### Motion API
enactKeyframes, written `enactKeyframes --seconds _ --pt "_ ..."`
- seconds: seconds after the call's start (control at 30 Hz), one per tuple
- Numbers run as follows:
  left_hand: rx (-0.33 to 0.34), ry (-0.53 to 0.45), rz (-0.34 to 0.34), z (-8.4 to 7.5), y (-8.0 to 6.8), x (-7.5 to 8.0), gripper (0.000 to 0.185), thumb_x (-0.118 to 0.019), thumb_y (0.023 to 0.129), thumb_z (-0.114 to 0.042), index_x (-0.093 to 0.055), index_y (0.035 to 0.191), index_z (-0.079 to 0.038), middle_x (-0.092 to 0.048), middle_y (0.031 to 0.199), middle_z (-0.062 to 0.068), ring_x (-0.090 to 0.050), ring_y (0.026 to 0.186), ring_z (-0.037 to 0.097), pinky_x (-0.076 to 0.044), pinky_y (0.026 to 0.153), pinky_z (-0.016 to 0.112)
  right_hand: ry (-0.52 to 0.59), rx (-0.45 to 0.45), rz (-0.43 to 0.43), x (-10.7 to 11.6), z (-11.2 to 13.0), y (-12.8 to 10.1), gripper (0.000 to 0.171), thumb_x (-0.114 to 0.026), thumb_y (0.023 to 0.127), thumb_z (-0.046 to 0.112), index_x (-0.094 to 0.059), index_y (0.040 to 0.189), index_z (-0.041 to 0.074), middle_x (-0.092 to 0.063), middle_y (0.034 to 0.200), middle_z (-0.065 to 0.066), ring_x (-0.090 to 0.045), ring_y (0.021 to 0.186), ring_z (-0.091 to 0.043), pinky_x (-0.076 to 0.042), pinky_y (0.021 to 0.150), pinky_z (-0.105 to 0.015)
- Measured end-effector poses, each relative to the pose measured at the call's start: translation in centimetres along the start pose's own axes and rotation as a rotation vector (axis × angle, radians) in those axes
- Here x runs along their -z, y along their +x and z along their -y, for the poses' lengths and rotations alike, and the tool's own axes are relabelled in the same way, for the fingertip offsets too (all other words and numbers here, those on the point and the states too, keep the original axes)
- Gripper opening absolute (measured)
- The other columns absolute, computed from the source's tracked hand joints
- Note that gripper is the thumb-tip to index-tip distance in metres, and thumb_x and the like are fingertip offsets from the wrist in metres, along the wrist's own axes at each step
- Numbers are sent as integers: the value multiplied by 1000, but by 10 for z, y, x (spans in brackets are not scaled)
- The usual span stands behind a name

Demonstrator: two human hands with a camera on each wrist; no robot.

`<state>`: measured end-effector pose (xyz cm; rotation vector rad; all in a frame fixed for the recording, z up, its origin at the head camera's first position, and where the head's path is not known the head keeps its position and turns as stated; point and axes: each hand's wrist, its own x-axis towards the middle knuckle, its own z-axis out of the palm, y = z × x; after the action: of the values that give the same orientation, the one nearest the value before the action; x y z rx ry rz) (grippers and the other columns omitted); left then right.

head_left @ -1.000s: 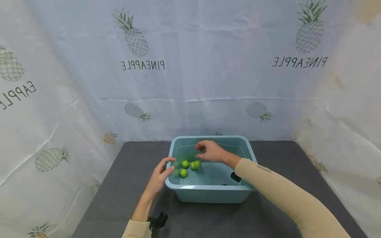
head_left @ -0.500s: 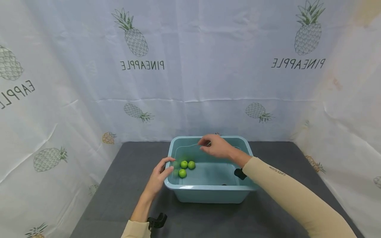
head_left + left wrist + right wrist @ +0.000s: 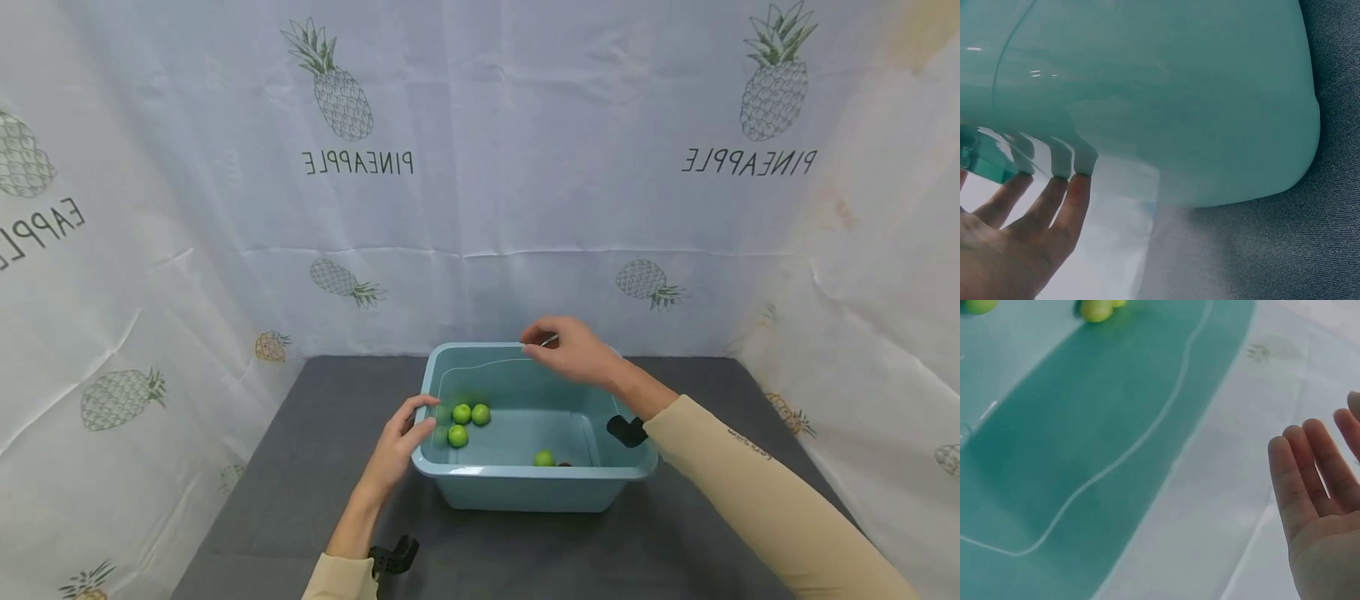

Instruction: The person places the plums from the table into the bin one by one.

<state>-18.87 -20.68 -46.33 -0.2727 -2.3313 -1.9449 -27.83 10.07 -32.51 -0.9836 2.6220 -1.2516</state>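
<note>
- Resting against the left wall of the teal plastic tub (image 3: pixel 525 487), the left hand (image 3: pixel 396 450) has its thumb hooked over the rim and its fingers laid on the outer face; the left wrist view shows those fingers (image 3: pixel 1054 200) straight, their tips pressed to the tub's glossy side.
- The right hand (image 3: pixel 573 352) hovers over the tub's far rim, holding nothing; the right wrist view shows its fingers (image 3: pixel 1310 469) straight and close together, palm open.
- Three green limes (image 3: pixel 465 421) sit bunched together in the tub's left part, just beside the left hand's thumb, two side by side and one a little nearer the front wall.
- A fourth lime (image 3: pixel 543 457) lies apart from them, close against the front wall near the middle.
- The tub stands on a dark grey tabletop (image 3: pixel 300 467), roughly at its centre.
- Both forearms wear beige sleeves (image 3: pixel 750 492), each with a black wrist mount (image 3: pixel 627 430).
- White sheets printed with pineapples (image 3: pixel 337 92) and the mirrored word PINEAPPLE hang behind and to both sides of the table.
</note>
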Motion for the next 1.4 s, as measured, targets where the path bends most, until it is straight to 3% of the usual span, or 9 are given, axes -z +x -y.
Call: enactKeyframes --seconds 0.3,0.63,0.9,1.1,1.4 --pt "-22 -5 14 2 0 2 31 -58 104 -22 -58 134 -12 -46 151 15 -37 144 33 -33 108 60 3 27 -103 23 9 -20 23 -62 102 16 -69 120 3 -67 118 -12 -63 111 -29 -49 96 -46" --pt "-26 4 13 1 0 2 35 -57 104 -22 -56 136 -7 -45 152 15 -38 144 34 -32 108 62 -23 -15 -239 44 17 -50 26 -64 102 22 -68 123 7 -67 121 -10 -64 110 -27 -51 89 -45" --pt "-32 6 18 0 0 1 32 -56 105 -22 -57 134 -10 -45 152 16 -37 144 36 -33 107 61 -88 -18 -347 53 11 -77 25 -64 102 22 -69 123 9 -67 120 -7 -63 106 -15 -49 83 -23" --pt "-25 10 12 0 0 1 32 -57 104 -23 -57 134 -10 -45 152 16 -38 143 36 -33 108 62 -118 -25 -410 55 -4 -94 25 -65 101 19 -69 123 6 -68 119 -9 -60 98 3 -48 80 -16" --pt "-18 13 -5 0 0 -1 34 -58 103 -22 -57 134 -8 -47 151 14 -41 141 35 -33 108 62 -144 -19 -495 51 -34 -115 25 -67 99 12 -69 122 2 -67 116 -15 -55 100 11 -42 85 -7"
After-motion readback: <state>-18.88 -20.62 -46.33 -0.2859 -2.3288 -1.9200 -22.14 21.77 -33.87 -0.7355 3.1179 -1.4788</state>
